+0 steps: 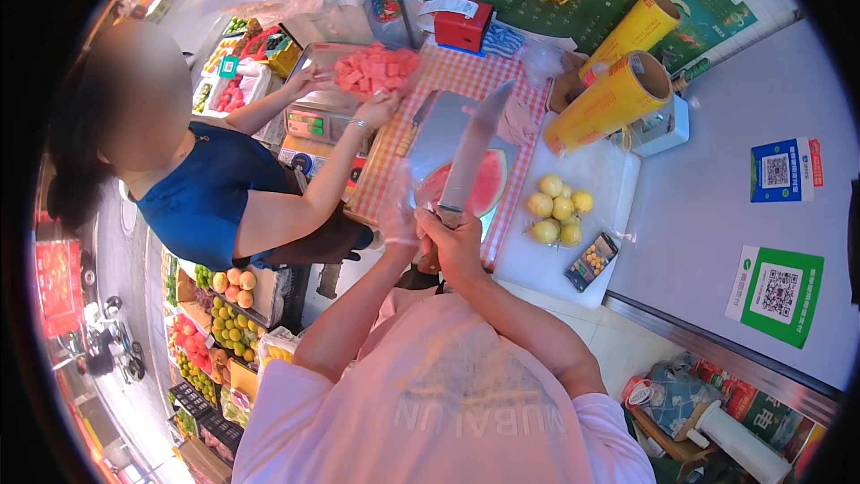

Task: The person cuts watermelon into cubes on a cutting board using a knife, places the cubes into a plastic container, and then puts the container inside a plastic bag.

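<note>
My right hand [454, 240] is closed round the handle of a big knife [477, 148], its broad blade tilted up over the cutting board [452, 128]. A cut piece of watermelon [490, 181], red face showing, lies on the board, partly behind the blade. Close beside the knife handle, my left hand [400, 209] wears a thin clear plastic glove; it is blurred, but its fingers look stretched out with nothing in them. A smaller knife [417, 123] rests along the board's left edge.
At left, another person [224, 197] holds a clear tray of watermelon cubes [376, 69] over a scale [309, 124]. To the right are yellow-green round fruits [560, 208], a phone [592, 262] and yellow film rolls [609, 101]. A red box [463, 27] stands behind.
</note>
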Available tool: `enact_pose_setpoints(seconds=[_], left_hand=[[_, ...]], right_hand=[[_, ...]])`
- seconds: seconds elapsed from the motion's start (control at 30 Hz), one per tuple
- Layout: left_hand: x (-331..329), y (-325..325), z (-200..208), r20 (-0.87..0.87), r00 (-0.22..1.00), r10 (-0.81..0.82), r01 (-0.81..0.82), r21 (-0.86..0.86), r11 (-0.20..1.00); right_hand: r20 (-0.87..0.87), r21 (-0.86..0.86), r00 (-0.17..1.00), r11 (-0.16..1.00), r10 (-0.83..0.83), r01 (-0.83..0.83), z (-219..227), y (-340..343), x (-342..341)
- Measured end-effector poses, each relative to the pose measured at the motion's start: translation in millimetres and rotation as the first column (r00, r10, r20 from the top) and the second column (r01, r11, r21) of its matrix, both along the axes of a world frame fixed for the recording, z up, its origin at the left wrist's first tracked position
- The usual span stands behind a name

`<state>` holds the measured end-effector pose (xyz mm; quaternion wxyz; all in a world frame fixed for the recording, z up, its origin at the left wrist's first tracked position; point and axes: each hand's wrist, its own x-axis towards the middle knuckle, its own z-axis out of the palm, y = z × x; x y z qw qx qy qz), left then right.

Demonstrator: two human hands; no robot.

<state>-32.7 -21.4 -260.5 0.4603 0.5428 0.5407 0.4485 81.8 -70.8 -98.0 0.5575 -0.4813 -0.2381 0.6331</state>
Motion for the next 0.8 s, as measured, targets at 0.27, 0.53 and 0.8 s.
enact_pose_setpoints(seconds=[0.27, 0.53, 0.8], left_hand=[[-45, -34, 66, -0.032, 0.912, 0.410, -0.390, 0.248, 0.887], [-172, -276, -17, -0.313, 0.724, 0.615, -0.681, -0.179, 0.710], [-234, -555, -98, -0.324, 0.613, 0.720, -0.506, -0.861, 0.043]], right_hand=[[0.237, -0.153, 0.971, 0.987, -0.020, 0.058, 3, -14, 40], [0.266, -0.169, 0.960, 0.975, -0.092, 0.141, -83, -32, 82], [0.426, -0.163, 0.903, 0.986, 0.047, 0.026, -133, -39, 103]])
